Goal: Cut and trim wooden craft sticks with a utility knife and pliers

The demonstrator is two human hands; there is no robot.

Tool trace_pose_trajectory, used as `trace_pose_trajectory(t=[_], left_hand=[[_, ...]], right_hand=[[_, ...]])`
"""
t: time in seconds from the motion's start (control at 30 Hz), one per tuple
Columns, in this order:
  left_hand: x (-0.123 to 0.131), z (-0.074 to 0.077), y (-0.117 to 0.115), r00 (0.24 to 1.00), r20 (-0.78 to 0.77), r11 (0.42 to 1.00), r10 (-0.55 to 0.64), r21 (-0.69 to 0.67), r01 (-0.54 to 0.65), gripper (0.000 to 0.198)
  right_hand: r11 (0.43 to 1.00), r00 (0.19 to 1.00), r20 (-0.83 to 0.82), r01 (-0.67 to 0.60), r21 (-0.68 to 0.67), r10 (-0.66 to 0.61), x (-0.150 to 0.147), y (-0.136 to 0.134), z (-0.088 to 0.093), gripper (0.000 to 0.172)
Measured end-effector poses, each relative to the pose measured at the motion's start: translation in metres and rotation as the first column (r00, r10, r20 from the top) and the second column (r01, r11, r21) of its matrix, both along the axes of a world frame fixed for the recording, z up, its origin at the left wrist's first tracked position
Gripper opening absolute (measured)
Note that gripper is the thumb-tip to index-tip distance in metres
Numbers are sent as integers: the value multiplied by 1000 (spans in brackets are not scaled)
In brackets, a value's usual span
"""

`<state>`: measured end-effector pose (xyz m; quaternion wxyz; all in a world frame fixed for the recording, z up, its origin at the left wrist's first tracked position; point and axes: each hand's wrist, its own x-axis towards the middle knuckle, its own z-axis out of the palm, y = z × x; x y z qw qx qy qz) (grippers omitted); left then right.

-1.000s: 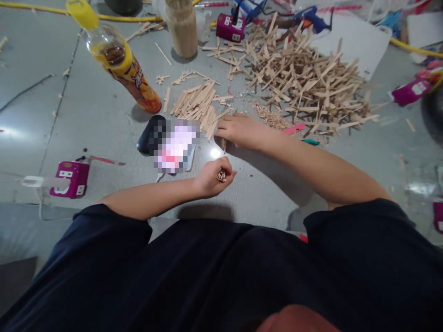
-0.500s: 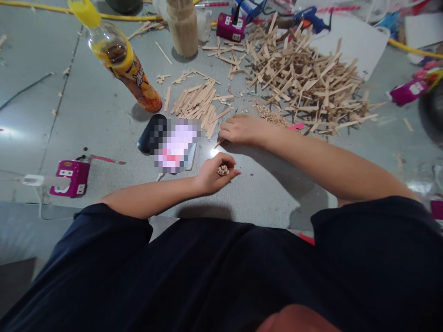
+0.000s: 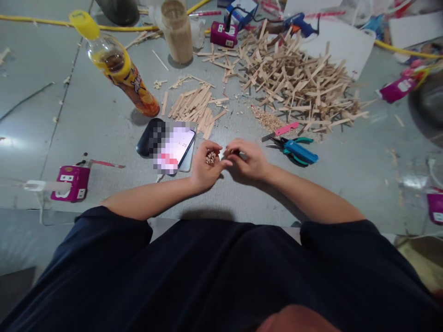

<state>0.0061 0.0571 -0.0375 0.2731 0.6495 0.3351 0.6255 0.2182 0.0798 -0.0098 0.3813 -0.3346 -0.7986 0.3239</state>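
Observation:
My left hand is curled around a bundle of small wooden sticks, whose ends show in the palm. Close by on the right, my right hand has its fingers bent and drawn together, the fingertips almost meeting those of the left. What lies between these right fingers is hidden. Ahead of both hands is a small pile of flat wooden sticks. Blue-handled pliers and a pink-handled cutter rest to the right, beside a heap of wood shavings.
A large tangle of wooden sticks covers the far right. A yellow-capped bottle, a jar, a dark case and a phone stand or lie left. Purple socket blocks and a glue gun are around.
My right hand has moved back from beside the small stick pile to my left hand, uncovering the pliers and cutter. My left hand has shifted slightly left and forward, still holding its bundle.

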Motion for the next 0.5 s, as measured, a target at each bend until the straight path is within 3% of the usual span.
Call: trace_pose_trajectory(t=[0.13,0.3,0.43,0.5], left_hand=[[-3,2,-1,990,-131,997,-50,59,58,32],[-4,8,-4,955,-258,985,-145,55,164,7],[-3,4,-2,957,-243,981,-161,63,182,7],[-2,1,-1,961,-222,981,-167,59,184,11]], right_hand=[[991,994,6,-105,-85,106,-6,-17,-5,36],[968,982,68,-161,-195,177,4,-13,2,33],[932,939,165,-253,-259,301,19,9,18,27],[951,939,225,-206,-232,259,22,34,28,22]])
